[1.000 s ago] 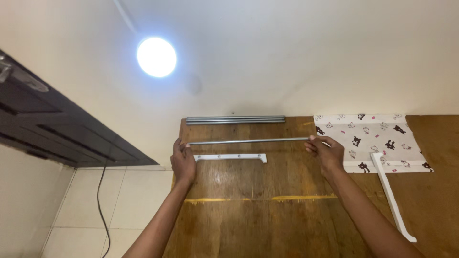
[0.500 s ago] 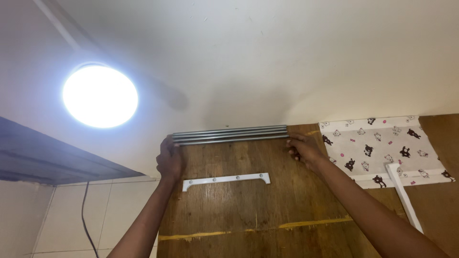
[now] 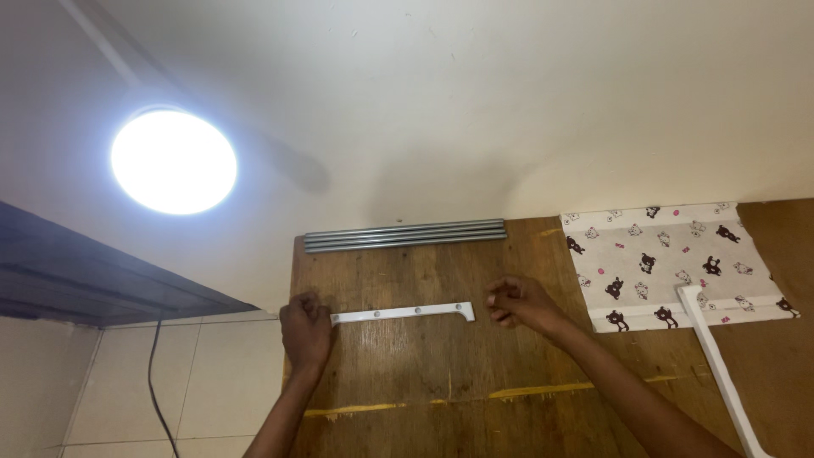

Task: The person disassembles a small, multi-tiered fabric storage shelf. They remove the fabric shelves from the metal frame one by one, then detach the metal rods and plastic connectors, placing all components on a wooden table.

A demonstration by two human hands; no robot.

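Observation:
A short white bracket (image 3: 403, 313) with small holes lies across a brown wooden board (image 3: 424, 373). My left hand (image 3: 307, 331) is curled at the bracket's left end, covering that end. My right hand (image 3: 517, 303) has its fingers curled just past the bracket's right end, a small gap away, with nothing in it. A bundle of several grey metal rods (image 3: 405, 235) lies side by side along the board's far edge, apart from both hands.
A white cloth printed with small bears (image 3: 670, 259) lies on the board at the right, and a long white bar (image 3: 716, 373) rests across it. A round lamp (image 3: 174, 161) shines at the upper left. A dark cable (image 3: 154, 382) hangs over the pale tiles at the left.
Both hands carried a metal rod to the far edge, left it with the other rods, then came back to the ends of the white bracket.

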